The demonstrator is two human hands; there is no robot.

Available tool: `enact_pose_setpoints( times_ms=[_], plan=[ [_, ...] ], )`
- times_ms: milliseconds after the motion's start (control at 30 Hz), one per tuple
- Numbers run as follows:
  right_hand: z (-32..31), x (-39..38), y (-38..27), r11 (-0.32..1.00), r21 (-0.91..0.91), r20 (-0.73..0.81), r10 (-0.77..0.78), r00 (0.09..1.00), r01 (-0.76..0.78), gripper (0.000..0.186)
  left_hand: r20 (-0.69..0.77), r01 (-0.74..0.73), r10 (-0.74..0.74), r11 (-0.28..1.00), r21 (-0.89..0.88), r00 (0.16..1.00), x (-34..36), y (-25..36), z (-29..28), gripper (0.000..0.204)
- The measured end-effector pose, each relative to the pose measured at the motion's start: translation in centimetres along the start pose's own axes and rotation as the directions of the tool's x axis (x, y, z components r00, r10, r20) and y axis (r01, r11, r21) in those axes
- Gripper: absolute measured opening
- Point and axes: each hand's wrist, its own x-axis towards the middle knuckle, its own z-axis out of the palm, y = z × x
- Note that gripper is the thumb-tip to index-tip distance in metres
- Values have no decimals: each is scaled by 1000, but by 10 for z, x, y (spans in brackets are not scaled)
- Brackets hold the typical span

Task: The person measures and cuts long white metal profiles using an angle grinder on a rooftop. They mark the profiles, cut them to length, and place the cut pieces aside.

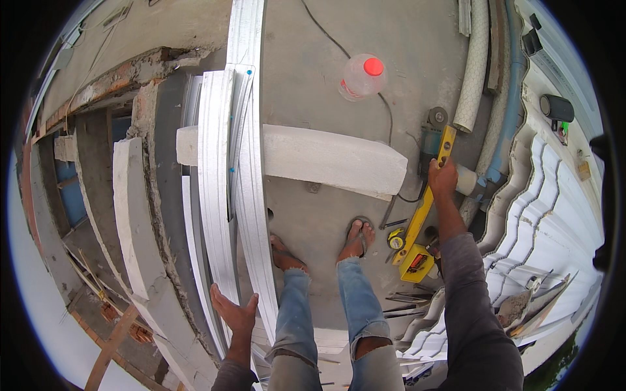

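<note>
My right hand is closed around the upper part of a long yellow spirit level, which slants down toward a yellow tool case. Just beyond that hand lies an angle grinder with its disc at the far end. My left hand is held with thumb and fingers apart, holding nothing, over or beside long silver metal channels. Whether it touches them I cannot tell. A yellow tape measure is on the floor left of the level.
A pale block lies crosswise under the channels, ahead of my feet. Beyond it stands a clear bottle with a red cap near a dark cable. Pipes and white corrugated sheets line the right. A concrete ledge and drop lie left.
</note>
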Motion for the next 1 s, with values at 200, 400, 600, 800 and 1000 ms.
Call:
enact_pose_setpoints(
  times_ms=[200,400,600,800,1000],
  plan=[
    [-59,-119,-85,802,595,207,-211,955,48,30,49,63,-64,998,14,997,67,-32,21,119],
    [-71,-204,-237,703,710,450,-495,743,37,30,97,111,-106,993,-50,990,59,-79,-10,104],
    [-54,-231,-370,526,709,701,-453,550,-470,41,284,43,35,964,-261,958,60,-91,-56,91],
    [-59,-242,-402,238,571,703,-636,318,-786,45,372,116,44,911,-396,927,52,-86,-78,87],
    [-63,-261,-379,236,729,666,-465,584,-642,30,318,111,27,906,-409,948,41,-74,-73,90]
  ],
)
